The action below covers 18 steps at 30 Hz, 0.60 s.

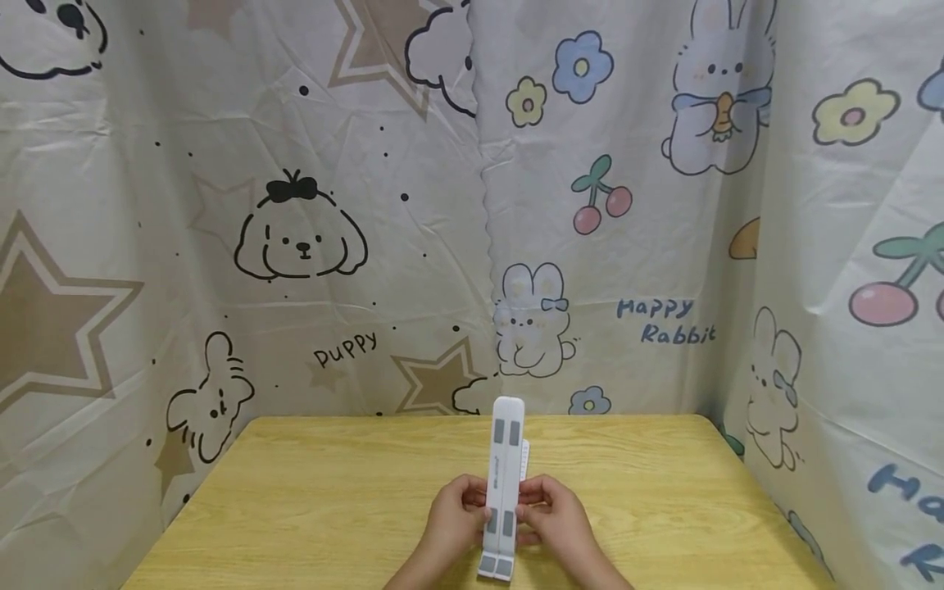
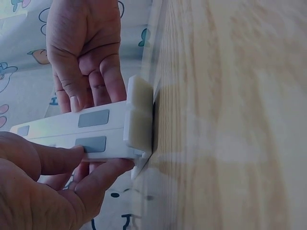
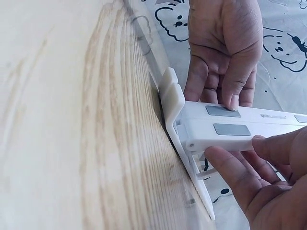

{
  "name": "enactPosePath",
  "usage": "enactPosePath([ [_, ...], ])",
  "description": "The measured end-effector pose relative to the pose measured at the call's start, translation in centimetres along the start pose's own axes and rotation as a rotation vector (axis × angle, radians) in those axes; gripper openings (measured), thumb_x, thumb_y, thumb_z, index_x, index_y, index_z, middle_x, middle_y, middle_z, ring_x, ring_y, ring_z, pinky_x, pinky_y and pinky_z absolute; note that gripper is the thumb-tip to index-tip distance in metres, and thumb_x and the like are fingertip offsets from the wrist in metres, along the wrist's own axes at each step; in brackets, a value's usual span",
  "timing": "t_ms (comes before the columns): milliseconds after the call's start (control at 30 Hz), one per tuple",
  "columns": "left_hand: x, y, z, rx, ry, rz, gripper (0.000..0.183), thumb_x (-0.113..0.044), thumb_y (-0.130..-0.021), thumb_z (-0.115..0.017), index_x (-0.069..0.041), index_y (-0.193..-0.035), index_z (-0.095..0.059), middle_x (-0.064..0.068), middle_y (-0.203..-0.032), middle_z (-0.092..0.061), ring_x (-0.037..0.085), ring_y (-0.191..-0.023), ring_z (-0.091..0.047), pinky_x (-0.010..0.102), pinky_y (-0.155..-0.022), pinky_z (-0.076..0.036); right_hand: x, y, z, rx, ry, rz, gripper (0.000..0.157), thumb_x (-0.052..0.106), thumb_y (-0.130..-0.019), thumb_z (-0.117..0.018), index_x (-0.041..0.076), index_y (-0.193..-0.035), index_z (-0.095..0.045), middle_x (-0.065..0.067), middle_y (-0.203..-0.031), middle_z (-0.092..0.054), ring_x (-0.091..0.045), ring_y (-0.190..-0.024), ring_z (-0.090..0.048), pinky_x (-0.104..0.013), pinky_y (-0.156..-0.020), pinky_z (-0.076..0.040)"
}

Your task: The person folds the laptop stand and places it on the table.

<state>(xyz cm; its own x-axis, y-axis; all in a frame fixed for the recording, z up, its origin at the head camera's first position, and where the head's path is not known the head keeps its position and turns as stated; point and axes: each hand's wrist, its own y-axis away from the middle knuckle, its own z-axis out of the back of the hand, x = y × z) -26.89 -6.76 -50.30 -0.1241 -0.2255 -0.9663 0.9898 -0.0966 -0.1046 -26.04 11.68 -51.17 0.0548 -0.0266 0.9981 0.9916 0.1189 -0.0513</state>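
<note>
A white folding laptop stand [image 1: 505, 471] with grey rubber patches stands nearly upright over the table, its two halves side by side. Its hooked lower end [image 2: 139, 112] is right at the wood in the left wrist view. My left hand [image 1: 453, 520] grips the left edge low down, thumb on the front face and fingers behind. From the other side my right hand [image 1: 560, 520] holds the right edge the same way. A thin white arm [image 3: 204, 194] of the stand angles out from its lower end along the tabletop. The fingertips behind the stand are partly hidden.
The yellow wood-grain table [image 1: 332, 492] spreads around both hands. Behind it and along the sides hangs a cream cloth [image 1: 413, 246] printed with puppies, rabbits, stars and cherries. The table's far edge [image 1: 369, 416] meets this cloth.
</note>
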Motion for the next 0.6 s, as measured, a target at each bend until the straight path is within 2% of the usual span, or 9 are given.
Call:
enactPosePath([
  [267, 0.0, 0.4, -0.2, -0.005, 0.0, -0.008, 0.03, 0.018, -0.08, -0.07, 0.004, -0.106, -0.068, 0.01, -0.089, -0.067, 0.018, -0.081, -0.062, 0.025, -0.066, -0.057, -0.3, -0.1, 0.2, 0.003, 0.041, 0.007, 0.027, -0.009, -0.091, -0.068, -0.01, -0.117, -0.06, -0.02, -0.104, -0.067, -0.025, -0.086, -0.072, -0.053, -0.072, -0.063],
  [367, -0.1, 0.6, -0.3, 0.029, -0.021, -0.005, 0.034, 0.016, -0.08, -0.069, 0.005, -0.112, -0.068, 0.011, -0.089, -0.069, 0.019, -0.081, -0.066, 0.029, -0.064, -0.059, 0.2, -0.1, 0.9, 0.041, 0.121, 0.028, 0.027, -0.005, -0.091, -0.071, -0.008, -0.115, -0.061, -0.017, -0.101, -0.068, -0.026, -0.086, -0.072, -0.05, -0.07, -0.064],
  [500, -0.1, 1.1, -0.2, 0.108, -0.083, 0.015, 0.049, 0.012, -0.08, -0.073, 0.004, -0.127, -0.066, 0.011, -0.092, -0.072, 0.021, -0.084, -0.07, 0.036, -0.069, -0.061, 1.7, -0.5, 2.7, 0.18, 0.309, 0.059, 0.026, 0.006, -0.091, -0.076, -0.002, -0.114, -0.066, -0.012, -0.1, -0.071, -0.023, -0.084, -0.071, -0.039, -0.065, -0.062],
  [600, -0.1, 1.7, 0.0, 0.172, -0.105, 0.029, 0.065, 0.009, -0.079, -0.078, 0.002, -0.141, -0.058, 0.013, -0.103, -0.074, 0.025, -0.093, -0.071, 0.041, -0.078, -0.062, 3.3, -1.4, 4.6, 0.317, 0.426, 0.093, 0.028, 0.014, -0.092, -0.077, 0.002, -0.116, -0.069, -0.012, -0.107, -0.072, -0.021, -0.089, -0.069, -0.032, -0.07, -0.06],
])
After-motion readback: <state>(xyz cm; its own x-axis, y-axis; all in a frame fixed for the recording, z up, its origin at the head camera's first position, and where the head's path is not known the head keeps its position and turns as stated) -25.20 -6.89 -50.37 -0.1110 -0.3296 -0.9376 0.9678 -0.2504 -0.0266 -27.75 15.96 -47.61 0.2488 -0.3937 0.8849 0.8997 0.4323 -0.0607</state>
